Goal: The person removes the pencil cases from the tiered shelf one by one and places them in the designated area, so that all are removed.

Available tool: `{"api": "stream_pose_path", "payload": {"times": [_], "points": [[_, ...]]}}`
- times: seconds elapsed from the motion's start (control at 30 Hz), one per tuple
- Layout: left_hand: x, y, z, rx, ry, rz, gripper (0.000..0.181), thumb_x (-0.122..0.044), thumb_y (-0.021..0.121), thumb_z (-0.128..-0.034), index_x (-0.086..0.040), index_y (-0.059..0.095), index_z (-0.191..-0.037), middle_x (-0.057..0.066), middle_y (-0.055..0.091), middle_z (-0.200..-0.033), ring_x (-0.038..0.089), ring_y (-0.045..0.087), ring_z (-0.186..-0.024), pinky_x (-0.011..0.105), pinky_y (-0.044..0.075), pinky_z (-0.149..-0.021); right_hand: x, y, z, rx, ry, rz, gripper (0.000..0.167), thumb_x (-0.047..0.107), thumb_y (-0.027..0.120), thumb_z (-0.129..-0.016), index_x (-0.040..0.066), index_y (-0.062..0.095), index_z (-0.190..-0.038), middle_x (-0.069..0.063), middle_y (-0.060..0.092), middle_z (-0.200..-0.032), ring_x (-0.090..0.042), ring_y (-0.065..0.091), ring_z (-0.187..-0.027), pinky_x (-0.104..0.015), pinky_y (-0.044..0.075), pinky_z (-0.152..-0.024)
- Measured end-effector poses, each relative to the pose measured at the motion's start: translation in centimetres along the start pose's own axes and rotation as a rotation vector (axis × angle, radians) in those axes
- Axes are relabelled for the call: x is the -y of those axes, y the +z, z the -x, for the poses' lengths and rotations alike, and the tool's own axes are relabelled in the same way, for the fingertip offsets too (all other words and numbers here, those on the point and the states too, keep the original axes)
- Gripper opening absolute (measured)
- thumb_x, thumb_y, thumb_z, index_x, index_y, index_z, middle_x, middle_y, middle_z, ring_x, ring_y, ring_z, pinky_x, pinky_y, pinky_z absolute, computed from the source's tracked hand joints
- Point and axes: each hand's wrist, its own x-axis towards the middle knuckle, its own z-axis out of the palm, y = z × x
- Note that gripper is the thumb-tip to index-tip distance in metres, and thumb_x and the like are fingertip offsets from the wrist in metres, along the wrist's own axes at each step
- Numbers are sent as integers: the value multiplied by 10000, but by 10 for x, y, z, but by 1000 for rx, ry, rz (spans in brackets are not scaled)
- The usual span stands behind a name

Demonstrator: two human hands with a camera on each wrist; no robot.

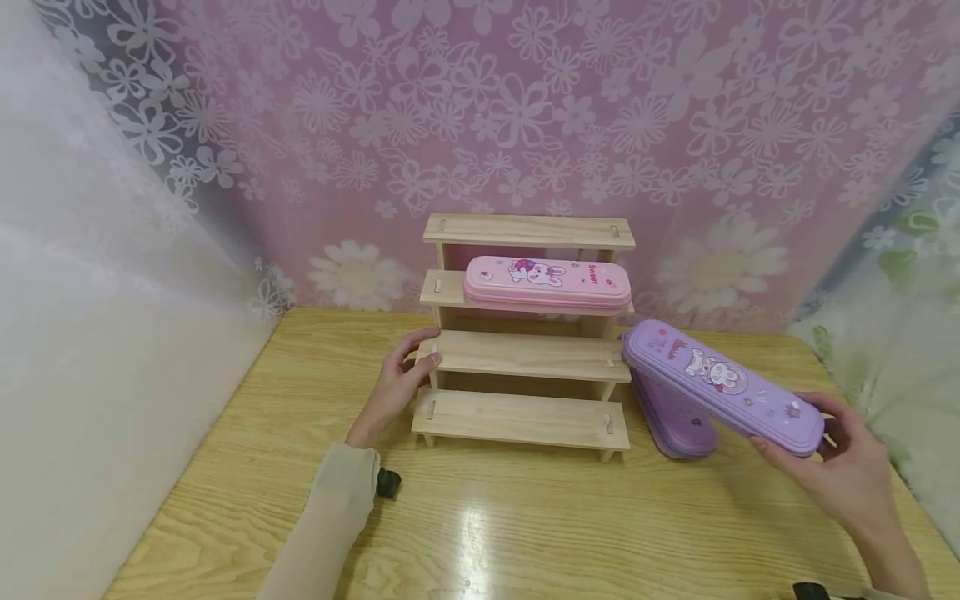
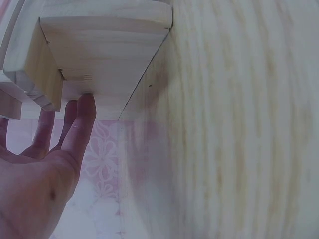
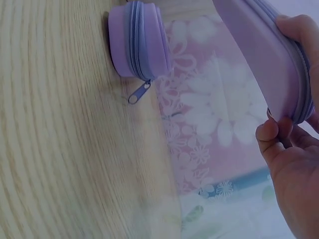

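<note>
A tiered wooden shelf rack (image 1: 525, 417) stands on the table. My left hand (image 1: 397, 379) grips its left end at the second tier from the bottom; in the left wrist view the fingers (image 2: 82, 127) reach against its side. My right hand (image 1: 851, 462) holds a light purple pencil case (image 1: 723, 383) with a bunny picture by its right end, raised and tilted. Beneath that one, a darker purple pencil case (image 1: 678, 421) lies on the table beside the rack, partly covered; its zipper pull (image 3: 139, 93) shows in the right wrist view. A pink pencil case (image 1: 547, 283) lies on the tier below the top.
The wood-grain table (image 1: 480, 517) carries everything. Behind it hangs a pink floral curtain (image 1: 510, 108), with pale sheer fabric (image 1: 112, 275) down the left side and more (image 1: 900, 333) on the right.
</note>
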Motion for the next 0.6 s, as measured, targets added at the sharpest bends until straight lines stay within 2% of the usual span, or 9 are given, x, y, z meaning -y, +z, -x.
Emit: {"api": "stream_pose_path", "payload": {"times": [0.17, 0.27, 0.47, 0.6], "points": [[0, 0, 0, -5, 0, -5, 401, -268, 611, -1043, -278, 551, -1439, 109, 502, -1404, 244, 627, -1110, 524, 560, -981, -2, -4, -2, -106, 88, 62, 789, -248, 836, -591, 51, 617, -1287, 140, 615, -1076, 13, 547, -798, -24, 473, -645], [-1, 0, 0, -4, 3, -7, 405, -268, 610, -1043, -271, 547, -1444, 121, 500, -1401, 259, 626, -1110, 534, 559, -981, -5, -6, -2, -159, 166, 100, 788, -182, 871, -609, 127, 632, -1293, 169, 602, -1031, 27, 521, -728, -31, 444, -580], [-2, 1, 1, -1, 3, -7, 416, -251, 605, -1045, -235, 539, -1456, 149, 495, -1403, 291, 621, -1116, 568, 549, -988, -11, -11, -2, -215, 228, 210, 768, -9, 935, -643, 224, 639, -1312, 235, 550, -987, 81, 494, -619, -49, 396, -528], [-3, 1, 2, -1, 5, -4, 409, -245, 598, -1049, -234, 541, -1454, 149, 494, -1406, 297, 615, -1125, 576, 546, -989, -17, -15, -3, -231, 293, 257, 772, 102, 954, -663, 248, 623, -1345, 283, 513, -1002, 115, 490, -638, -45, 393, -524]]}}
